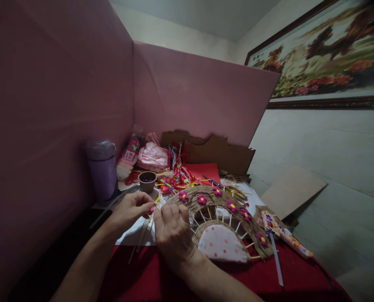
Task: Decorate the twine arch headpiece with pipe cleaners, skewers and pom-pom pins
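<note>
My left hand [132, 212] pinches a small pink-red piece [151, 209] between thumb and fingertips. Close beside it, my right hand [174, 230] is closed near the left end of a fan-shaped craft; what its fingers grip is hidden. The craft has a twine-wrapped arch [191, 195] with several magenta flowers, thin sticks, and a white dotted half-circle [221, 243] at its base. A yellow bead [158, 200] shows just above my fingertips, and thin sticks [141, 237] extend below my hands.
A small cup [147, 181] with dark contents stands behind my left hand, a purple tumbler [102, 170] at the left. Scissors [237, 193], red paper [202, 170] and torn cardboard [218, 153] lie behind the craft. A flowered strip [287, 237] is on the right.
</note>
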The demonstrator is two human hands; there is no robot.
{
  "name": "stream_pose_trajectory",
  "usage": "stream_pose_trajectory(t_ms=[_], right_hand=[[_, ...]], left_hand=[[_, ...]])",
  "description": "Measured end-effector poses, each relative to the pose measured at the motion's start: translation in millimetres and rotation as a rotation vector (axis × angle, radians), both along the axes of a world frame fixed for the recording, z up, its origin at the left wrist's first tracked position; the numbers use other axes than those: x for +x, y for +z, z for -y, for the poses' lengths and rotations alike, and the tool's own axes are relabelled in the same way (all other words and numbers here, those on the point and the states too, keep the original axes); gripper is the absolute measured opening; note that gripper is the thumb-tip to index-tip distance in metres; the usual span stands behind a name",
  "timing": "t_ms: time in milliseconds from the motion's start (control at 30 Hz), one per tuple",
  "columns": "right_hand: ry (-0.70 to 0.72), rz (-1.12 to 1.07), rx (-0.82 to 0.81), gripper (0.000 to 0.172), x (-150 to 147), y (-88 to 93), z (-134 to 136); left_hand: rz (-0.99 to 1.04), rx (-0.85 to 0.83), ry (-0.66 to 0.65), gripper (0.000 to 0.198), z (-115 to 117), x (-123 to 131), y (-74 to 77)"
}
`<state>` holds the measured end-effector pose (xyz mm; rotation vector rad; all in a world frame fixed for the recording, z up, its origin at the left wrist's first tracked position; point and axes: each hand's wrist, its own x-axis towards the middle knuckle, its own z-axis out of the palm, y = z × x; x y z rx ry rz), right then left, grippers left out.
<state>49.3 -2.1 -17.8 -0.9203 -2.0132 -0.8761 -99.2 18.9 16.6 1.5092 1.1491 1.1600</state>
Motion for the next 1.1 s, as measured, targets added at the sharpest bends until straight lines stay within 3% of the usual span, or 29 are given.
stream_pose_trajectory(t_ms=[700,1100], right_hand=[[0.009,-0.018,0.029,0.013,0.1,1.1,-0.5],[-0.007,0.02,-0.025,0.012,2.5,4.0,2.2]], left_hand=[[0.047,-0.015,-0.01,0.029,4.0,-0.2,3.7],[0.034,-0.047,0.146,0.018,3.2,-1.6,5.3]])
